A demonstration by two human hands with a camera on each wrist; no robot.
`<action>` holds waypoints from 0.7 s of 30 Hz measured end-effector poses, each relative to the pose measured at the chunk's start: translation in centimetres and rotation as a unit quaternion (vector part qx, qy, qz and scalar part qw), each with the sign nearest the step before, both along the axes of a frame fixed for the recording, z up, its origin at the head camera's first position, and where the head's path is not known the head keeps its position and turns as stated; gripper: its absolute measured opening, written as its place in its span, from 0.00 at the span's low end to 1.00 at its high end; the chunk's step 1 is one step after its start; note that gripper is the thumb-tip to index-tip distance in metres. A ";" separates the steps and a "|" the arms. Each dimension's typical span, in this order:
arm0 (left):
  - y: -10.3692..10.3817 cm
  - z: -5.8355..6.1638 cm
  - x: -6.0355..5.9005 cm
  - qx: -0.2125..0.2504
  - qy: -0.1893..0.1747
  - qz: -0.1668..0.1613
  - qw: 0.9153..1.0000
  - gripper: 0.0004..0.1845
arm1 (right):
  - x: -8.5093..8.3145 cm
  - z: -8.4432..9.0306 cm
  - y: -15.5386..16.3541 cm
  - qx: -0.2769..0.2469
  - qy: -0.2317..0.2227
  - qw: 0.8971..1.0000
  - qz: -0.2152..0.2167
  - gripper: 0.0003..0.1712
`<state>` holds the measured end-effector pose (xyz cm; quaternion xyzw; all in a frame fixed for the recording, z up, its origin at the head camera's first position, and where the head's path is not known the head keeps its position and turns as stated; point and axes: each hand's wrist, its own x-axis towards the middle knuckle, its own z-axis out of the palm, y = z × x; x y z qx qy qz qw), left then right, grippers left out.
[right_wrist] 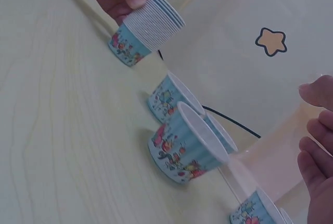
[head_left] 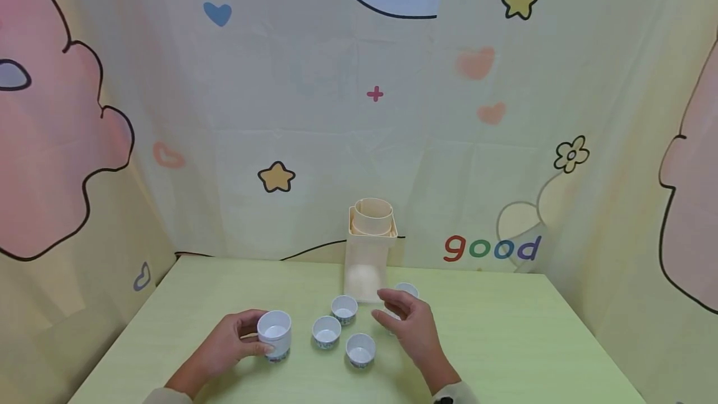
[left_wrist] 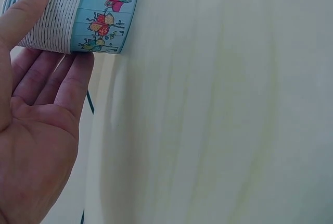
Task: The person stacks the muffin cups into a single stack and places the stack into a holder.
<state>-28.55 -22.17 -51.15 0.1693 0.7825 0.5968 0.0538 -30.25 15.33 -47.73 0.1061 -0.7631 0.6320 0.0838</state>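
My left hand grips a stack of nested paper cups upright over the left of the table. In the left wrist view, the lowest cup is blue with a colourful cartoon print, and the white rims of the others are packed tightly together. My right hand hovers with relaxed, parted fingers and holds nothing. Single paper cups stand mouth up between the hands: one in front, one at left, one farther back. Behind the right hand, another cup is partly covered.
A cream plastic dispenser-like stand with a round tube on top stands at the table's back. The pale yellow-green table ends at a printed cloth backdrop, with cloth walls at both sides.
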 end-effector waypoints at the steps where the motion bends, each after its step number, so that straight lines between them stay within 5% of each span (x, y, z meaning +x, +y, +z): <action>1: 0.0 0.0 0.0 0.000 0.001 -0.001 1.000 0.37 | -0.1 0.0 0.4 0.000 -0.001 1.000 -0.009 0.22; 21: -0.1 -0.1 -0.1 0.002 0.006 -0.006 1.000 0.37 | -3.6 -2.0 6.3 0.005 -0.004 0.996 -0.088 0.32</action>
